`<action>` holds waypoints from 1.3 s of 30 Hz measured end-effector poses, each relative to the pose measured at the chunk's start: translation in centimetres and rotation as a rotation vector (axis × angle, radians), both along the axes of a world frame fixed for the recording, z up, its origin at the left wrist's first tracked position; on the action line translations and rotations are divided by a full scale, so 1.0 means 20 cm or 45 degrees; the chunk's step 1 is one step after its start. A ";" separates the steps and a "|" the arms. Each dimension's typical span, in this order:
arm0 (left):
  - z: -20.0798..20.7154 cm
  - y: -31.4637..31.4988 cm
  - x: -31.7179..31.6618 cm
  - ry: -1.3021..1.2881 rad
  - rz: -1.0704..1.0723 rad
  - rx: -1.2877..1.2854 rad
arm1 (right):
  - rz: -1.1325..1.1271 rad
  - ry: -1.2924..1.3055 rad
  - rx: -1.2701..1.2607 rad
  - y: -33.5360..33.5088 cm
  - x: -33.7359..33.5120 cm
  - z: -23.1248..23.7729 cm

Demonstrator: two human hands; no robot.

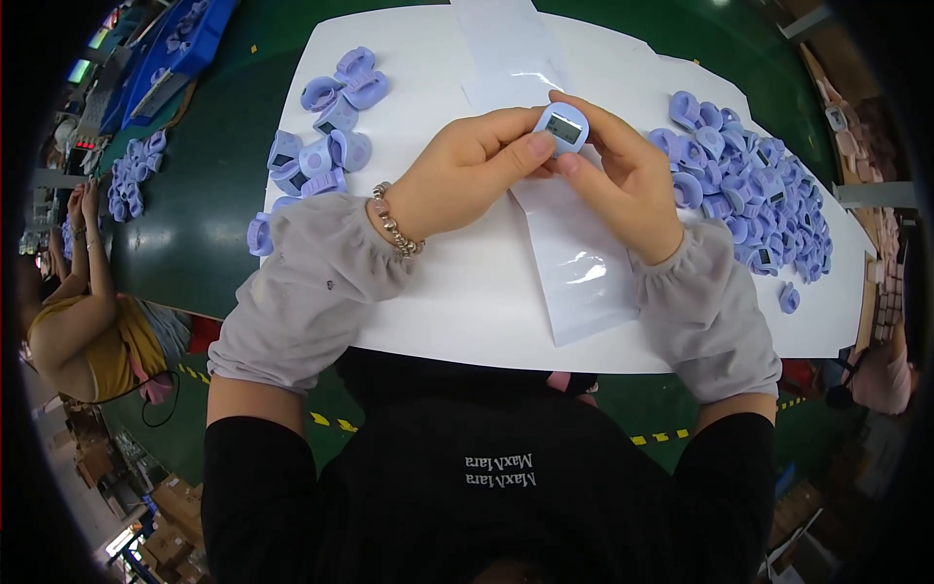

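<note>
Both my hands hold one small lilac plastic device [564, 127] with a grey screen, above the middle of a white sheet [467, 302]. My left hand [467, 175] pinches its lower left side with thumb and fingers. My right hand [623, 180] grips its right side and top. Under my hands lies a glossy white backing strip [584, 282] running away from me. A large heap of the same lilac devices [759, 204] lies to the right of my right hand. A smaller group of lilac devices [326, 136] lies to the left of my left hand.
The white sheet rests on a dark green table [204, 214]. More lilac parts [131, 175] lie at the far left, near a blue tray [175, 49]. Another person [88, 321] sits at the left, and a further person's arm [885, 375] shows at the right edge.
</note>
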State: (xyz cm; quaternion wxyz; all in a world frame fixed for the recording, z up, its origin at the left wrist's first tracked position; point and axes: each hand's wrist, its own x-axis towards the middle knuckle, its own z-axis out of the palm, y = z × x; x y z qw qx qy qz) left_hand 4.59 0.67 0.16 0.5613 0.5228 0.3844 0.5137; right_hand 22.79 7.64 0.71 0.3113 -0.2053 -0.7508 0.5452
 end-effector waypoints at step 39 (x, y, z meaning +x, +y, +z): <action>0.00 0.01 0.01 0.123 -0.050 -0.003 | -0.011 0.000 0.226 0.02 0.03 0.02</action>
